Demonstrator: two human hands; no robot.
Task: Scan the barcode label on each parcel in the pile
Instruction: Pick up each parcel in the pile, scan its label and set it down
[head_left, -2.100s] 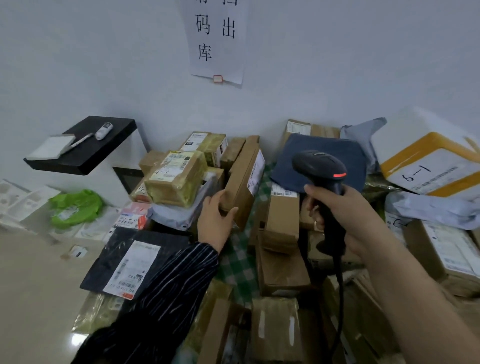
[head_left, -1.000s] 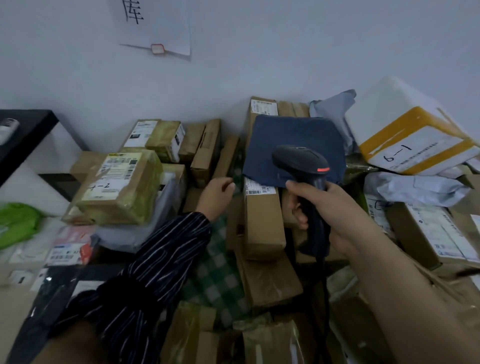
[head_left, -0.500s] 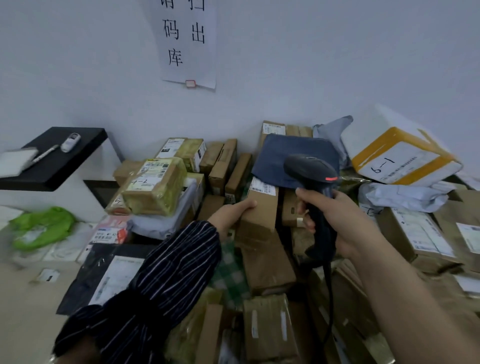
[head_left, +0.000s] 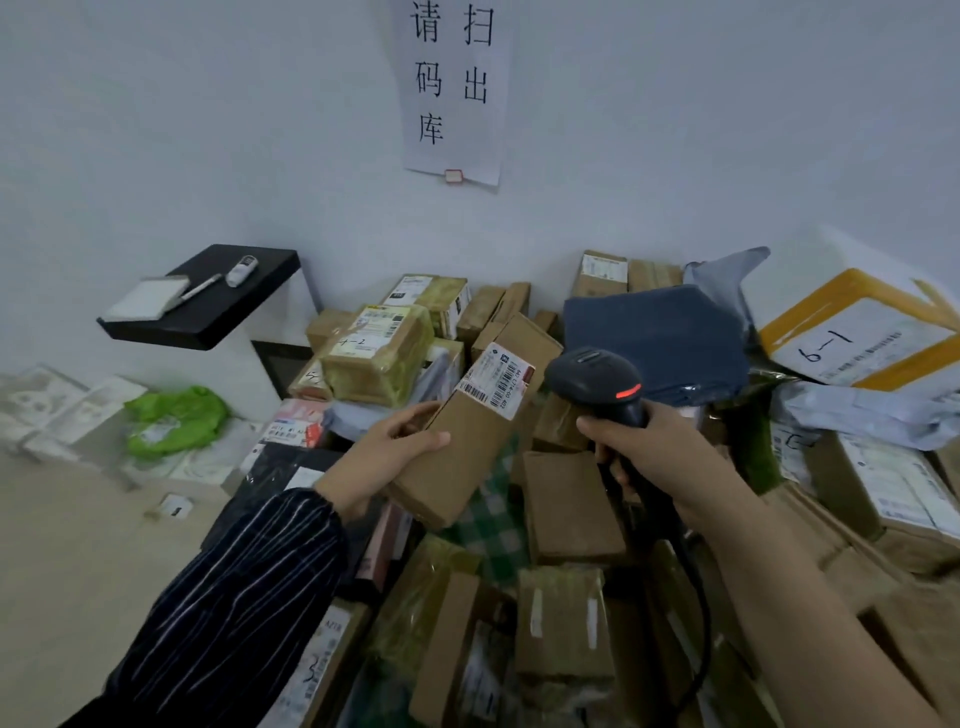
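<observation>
My left hand (head_left: 387, 460) grips a long brown cardboard parcel (head_left: 467, 447), lifted and tilted above the pile. Its white barcode label (head_left: 496, 382) faces up at the far end. My right hand (head_left: 654, 457) holds a black handheld barcode scanner (head_left: 597, 384) by its handle, with its head just right of the label and a red light lit on its side. The scanner's cable hangs down over the pile of parcels (head_left: 566, 519).
A taped box marked in pen (head_left: 376, 358) sits on the left stack. A dark blue bag (head_left: 660, 338) and a yellow-taped white box (head_left: 862, 332) lie at the back right. A black shelf (head_left: 208, 301) juts from the wall at left. A green bag (head_left: 174, 418) lies below it.
My left hand took hold of the long brown parcel in the pile and lifted it up and toward me, turning its label up beside the scanner. My right hand held the scanner about in place.
</observation>
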